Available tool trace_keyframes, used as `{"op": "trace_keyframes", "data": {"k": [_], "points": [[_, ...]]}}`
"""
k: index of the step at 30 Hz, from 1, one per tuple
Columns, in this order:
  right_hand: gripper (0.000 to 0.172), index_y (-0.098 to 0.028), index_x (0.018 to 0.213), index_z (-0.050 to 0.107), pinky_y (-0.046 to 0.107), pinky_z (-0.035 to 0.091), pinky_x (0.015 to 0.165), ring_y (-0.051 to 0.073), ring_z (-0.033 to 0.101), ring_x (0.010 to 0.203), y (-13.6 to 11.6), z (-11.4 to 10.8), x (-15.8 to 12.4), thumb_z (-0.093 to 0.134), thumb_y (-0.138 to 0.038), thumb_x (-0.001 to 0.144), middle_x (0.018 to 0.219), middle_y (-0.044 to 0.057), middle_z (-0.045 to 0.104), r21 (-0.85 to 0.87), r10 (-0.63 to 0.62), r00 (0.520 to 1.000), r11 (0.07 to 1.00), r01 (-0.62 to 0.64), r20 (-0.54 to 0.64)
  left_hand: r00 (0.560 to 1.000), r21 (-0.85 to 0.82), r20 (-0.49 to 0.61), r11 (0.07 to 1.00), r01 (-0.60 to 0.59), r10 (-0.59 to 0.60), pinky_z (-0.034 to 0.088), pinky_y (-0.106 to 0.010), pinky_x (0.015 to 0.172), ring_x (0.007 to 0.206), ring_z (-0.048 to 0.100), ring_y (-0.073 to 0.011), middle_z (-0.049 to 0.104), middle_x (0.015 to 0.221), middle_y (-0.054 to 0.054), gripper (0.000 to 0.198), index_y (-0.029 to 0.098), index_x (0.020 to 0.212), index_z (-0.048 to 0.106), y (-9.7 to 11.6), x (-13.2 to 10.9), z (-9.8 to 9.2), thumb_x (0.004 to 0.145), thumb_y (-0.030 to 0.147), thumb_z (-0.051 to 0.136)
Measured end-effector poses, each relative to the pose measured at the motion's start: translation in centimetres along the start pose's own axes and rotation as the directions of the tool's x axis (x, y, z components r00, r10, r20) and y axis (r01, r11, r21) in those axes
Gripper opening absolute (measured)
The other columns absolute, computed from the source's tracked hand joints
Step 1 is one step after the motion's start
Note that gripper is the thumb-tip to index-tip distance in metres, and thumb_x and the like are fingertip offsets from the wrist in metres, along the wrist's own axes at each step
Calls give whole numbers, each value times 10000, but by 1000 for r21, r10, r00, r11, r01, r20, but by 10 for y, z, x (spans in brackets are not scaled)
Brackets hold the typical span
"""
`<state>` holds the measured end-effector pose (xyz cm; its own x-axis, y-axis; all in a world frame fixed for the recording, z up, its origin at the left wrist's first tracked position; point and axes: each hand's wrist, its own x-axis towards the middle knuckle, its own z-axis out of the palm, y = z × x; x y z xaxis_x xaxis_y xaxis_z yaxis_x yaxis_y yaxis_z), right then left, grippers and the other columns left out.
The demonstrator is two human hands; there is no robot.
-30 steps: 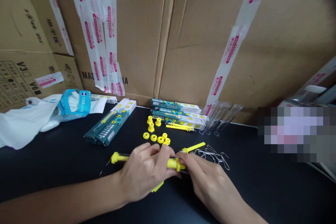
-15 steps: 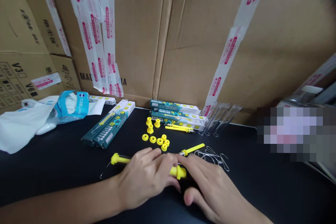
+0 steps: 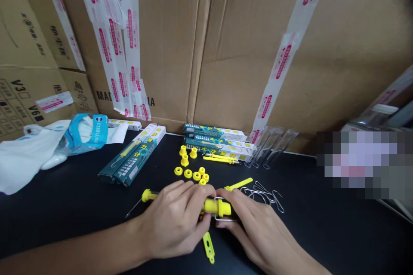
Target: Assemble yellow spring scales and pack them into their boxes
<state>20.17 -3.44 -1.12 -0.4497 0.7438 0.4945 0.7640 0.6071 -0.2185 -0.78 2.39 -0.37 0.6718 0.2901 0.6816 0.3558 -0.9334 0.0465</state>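
The yellow tool [image 3: 215, 206] lies across the black table [image 3: 322, 232] right between the two hands, its stubby collar end poking out where the fingertips meet. The left hand [image 3: 176, 223] curls over its shaft, fingers [image 3: 201, 192] pressed together on top, which pins it flat so it cannot roll. The right hand [image 3: 258, 230] comes in from the other side, fingers pinching at a wire loop [image 3: 222, 219] sitting against the collar; the grip looks set for fitting wire to tool, though the exact contact is hidden under the fingertips. The tool's far end, a small yellow knob with a thin needle [image 3: 137, 206], sticks out past the left knuckles. Just below the fingers lies a loose yellow clip [image 3: 209, 247]. Beyond the fingertips a scatter of yellow rings and caps [image 3: 193, 172] sits within easy reach, with spare wire loops [image 3: 264, 193] off the right fingers and green boxes [image 3: 132, 161] off the left. Cardboard cartons [image 3: 226, 51] wall the back
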Motion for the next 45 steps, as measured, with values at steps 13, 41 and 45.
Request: {"op": "trace_keyframes", "data": {"k": [13,41,45], "points": [[177,-251,1196,462,318,615,761,203,713,935,-9,0,-4,403,-256,1030,1080,85,689,174,166,985,970,-172,46,997,94,72,995,-10,4,488,-325,578,663,680,-188,701,776,-5,287,162,1044,602,-4,-1,2,1070,340,377],[369,-150,1184,493,319,623,586,230,752,781,-6,0,-3,220,-375,1078,974,128,712,-155,-38,999,987,42,27,986,167,-36,974,-152,160,460,-337,525,622,678,-190,725,749,-32,155,68,1022,621,0,1,-1,1026,148,488],[381,-156,1189,495,303,602,533,216,740,727,-8,0,-3,195,-364,1080,1002,133,702,-162,-19,999,987,26,50,985,157,-40,975,-159,167,462,-333,521,615,678,-187,728,750,-32,175,69,1028,619,1,2,-3,1035,150,465]]}}
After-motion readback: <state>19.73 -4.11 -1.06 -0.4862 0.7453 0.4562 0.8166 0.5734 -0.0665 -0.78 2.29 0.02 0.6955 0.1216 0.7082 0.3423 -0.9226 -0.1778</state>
